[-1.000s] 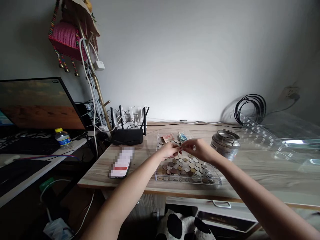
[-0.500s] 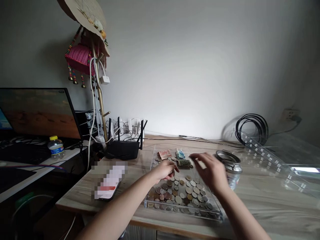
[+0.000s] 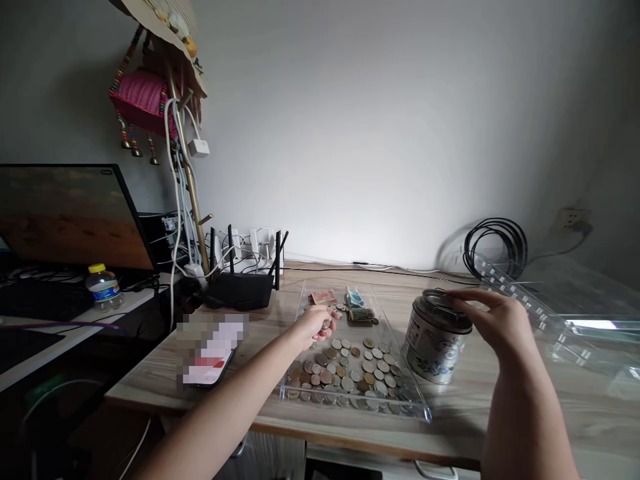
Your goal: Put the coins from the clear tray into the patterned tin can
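My left hand (image 3: 320, 327) is closed on coins, some showing between its fingers, above a clear plastic tray (image 3: 425, 412). In the tray lie many loose coins (image 3: 347, 383), mostly silver with some copper and brass ones. Toward its back are a reddish banknote (image 3: 323, 297), a blue-white folded note (image 3: 355, 297) and a dark green note (image 3: 361, 316). To the tray's right stands a round printed tin (image 3: 434, 350) with a metal lid. My right hand (image 3: 493, 320) is over the lid, fingertips pinched together at its top; whatever they hold is hidden.
A phone (image 3: 213, 353) lies left of the tray, with a black router (image 3: 240, 291) behind it. A clear plastic piece (image 3: 535, 313) and a coiled black cable (image 3: 495, 248) are at the right. A bottle (image 3: 104, 290) stands on the left desk.
My right hand has moved right from above the tray to the tin's lid. My left hand has turned so that coins show in it. The view has shifted slightly.
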A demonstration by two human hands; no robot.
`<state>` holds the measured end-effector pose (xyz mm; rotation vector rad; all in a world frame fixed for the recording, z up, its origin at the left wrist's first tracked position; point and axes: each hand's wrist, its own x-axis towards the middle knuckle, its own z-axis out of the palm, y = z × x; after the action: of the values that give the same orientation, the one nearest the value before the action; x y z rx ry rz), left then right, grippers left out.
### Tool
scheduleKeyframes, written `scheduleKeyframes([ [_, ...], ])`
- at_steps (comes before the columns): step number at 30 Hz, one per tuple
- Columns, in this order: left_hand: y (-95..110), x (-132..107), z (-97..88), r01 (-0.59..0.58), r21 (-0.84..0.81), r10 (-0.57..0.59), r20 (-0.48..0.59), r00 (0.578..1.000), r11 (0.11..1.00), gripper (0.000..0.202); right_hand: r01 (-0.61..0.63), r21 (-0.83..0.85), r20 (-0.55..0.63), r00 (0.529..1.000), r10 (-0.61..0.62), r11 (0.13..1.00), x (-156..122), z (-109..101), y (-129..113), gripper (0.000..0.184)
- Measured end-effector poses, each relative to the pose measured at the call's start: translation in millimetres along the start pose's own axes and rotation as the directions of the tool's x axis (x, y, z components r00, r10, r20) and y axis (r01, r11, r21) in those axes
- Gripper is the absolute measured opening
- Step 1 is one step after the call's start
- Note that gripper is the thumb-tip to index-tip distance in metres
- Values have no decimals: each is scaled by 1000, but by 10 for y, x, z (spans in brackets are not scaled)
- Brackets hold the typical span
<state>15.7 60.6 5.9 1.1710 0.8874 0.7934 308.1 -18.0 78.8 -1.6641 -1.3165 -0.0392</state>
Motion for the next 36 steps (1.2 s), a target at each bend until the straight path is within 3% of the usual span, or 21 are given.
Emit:
scheduleKeyframes([
  [3, 10, -11, 7, -3, 22, 3, -3, 1000, 1000, 16, -14, -13, 76, 997, 15, 1000, 34, -2, -34, 30],
  [8, 18, -21, 21, -13, 39, 14, -10, 1000, 999, 13, -53, -102, 82, 995, 61, 993, 66, 40, -101, 29],
  [15, -3, 4, -3, -34, 8, 34, 7, 999, 999, 15, -53, -13, 160, 986, 54, 999, 59, 73, -46, 30],
  [17, -8, 13, -15, -33, -3, 33, 15, 999, 999, 16, -14, -3, 76, 997, 14, 1000, 27, 78, -43, 30],
  [18, -11, 17, -20, -27, -8, 27, 18, 999, 1000, 17, 30, 12, -31, 999, -29, 999, 2, 86, -59, 29],
  [19, -13, 19, -23, -19, -12, 19, 21, 1000, 1000, 18, 96, 25, -173, 981, -91, 995, -30, 99, -91, 27],
  [21, -16, 18, -24, 4, -16, -4, 35, 999, 1000, 19, 293, 7, -436, 861, -261, 956, -112, 150, -203, 22],
  [23, -14, 8, -19, 22, -17, -21, 61, 998, 1000, 18, 511, -62, -502, 727, -469, 857, -214, 251, -376, 16],
  [24, -11, 0, -14, 23, -18, -22, 78, 997, 1000, 17, 611, -86, -429, 690, -583, 787, -270, 324, -476, 15],
  [26, -2, -16, -3, -3, -17, 4, 101, 995, 1000, 18, 751, -66, -133, 645, -752, 656, -380, 515, -673, 16],
  [27, 4, -23, 1, -25, -13, 27, 102, 994, 1000, 20, 780, -40, 40, 626, -779, 625, -429, 625, -758, 16],
  [29, 17, -34, 8, -69, -2, 69, 94, 993, 998, 24, 763, -26, 303, 622, -722, 646, -506, 851, -876, 15],
  [33, 24, -44, 18, -64, 24, 62, 91, 994, 998, 29, 601, 43, 455, 699, -551, 798, -572, 1161, -889, 19],
  [36, 6, -60, 37, -53, 22, 49, 130, 990, 998, 30, 504, 218, 521, 664, -536, 836, -578, 1206, -812, 24],
])
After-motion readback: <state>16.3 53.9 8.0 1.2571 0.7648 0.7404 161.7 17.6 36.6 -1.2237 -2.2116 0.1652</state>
